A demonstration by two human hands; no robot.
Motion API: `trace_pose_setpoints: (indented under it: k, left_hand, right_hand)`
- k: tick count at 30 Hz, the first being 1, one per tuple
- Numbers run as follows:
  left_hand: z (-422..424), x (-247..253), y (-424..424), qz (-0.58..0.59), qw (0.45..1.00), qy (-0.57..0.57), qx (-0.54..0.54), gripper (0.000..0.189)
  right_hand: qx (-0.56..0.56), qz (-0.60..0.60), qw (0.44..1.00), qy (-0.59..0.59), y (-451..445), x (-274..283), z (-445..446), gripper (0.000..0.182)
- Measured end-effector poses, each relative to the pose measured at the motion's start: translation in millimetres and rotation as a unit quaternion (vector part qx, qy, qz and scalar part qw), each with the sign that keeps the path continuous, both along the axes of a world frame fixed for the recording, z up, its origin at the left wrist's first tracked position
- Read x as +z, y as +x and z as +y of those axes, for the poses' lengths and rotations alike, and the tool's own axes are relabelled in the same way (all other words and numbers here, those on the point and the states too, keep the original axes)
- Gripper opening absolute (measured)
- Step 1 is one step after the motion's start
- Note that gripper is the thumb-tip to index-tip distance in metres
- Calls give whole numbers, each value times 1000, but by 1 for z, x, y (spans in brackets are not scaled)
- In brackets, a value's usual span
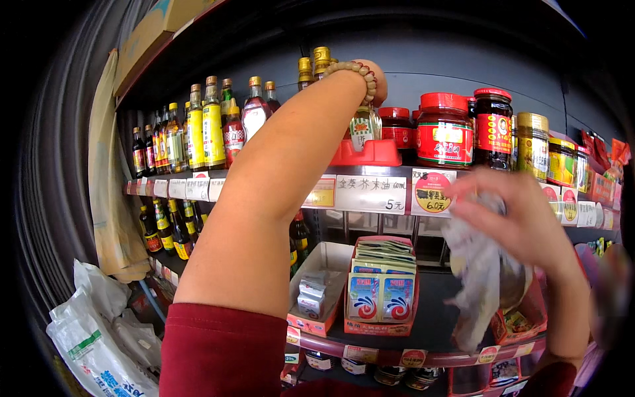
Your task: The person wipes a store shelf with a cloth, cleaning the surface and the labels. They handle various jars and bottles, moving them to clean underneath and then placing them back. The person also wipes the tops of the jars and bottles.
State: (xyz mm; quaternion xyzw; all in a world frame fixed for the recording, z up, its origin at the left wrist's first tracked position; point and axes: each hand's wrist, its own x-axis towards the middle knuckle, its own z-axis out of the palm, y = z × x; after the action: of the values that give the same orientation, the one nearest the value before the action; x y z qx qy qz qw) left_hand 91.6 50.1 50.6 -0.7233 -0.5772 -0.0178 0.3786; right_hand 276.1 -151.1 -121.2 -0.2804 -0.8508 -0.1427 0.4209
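Note:
My left arm, in a dark red sleeve with a beaded bracelet, reaches up to the upper shelf. My left hand [375,82] is at the neck of a small clear glass bottle [366,126], above a red plastic tray [369,153]; its fingers are mostly hidden behind the wrist, so its hold cannot be told. At the right, my right hand [506,218], blurred, is closed on a crumpled whitish cloth [474,278] that hangs down before the shelf edge. Red-lidded jars of sauce [445,131] stand between the hands.
Sauce and oil bottles [211,129] line the upper shelf's left side. Lidded jars [532,144] stand at its right. Below are a box of sachets [381,297] and an open carton [325,255] with small packets. White plastic bags [94,337] lie at lower left.

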Motion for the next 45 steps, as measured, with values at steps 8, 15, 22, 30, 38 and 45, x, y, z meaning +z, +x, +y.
trace_pose_setpoints:
  k: [8, 15, 22, 30, 38, 45]
  left_hand:
    - [-29, -16, 8, 12, 997, 48, 55, 38]
    - [-12, -13, -1, -10, 999, 34, 32, 39]
    - [-6, -11, 5, -20, 999, 28, 14, 30]
    - [50, -5, -6, -68, 996, 63, -15, 30]
    - [95, 3, 1, 50, 992, 112, -25, 31]
    - [11, -4, 10, -255, 948, -53, -182, 27]
  right_hand:
    - [-205, -146, 968, 12, -67, 64, 59, 32]
    - [-251, -174, 951, -43, -88, 75, 71, 35]
    - [-225, -220, 945, -89, -78, 89, 84, 37]
    - [-262, -276, 919, -99, -85, 89, 82, 30]
    - [-264, -266, 916, -141, -85, 91, 75, 28]
    - [-227, -205, 945, -111, -65, 84, 62, 28]
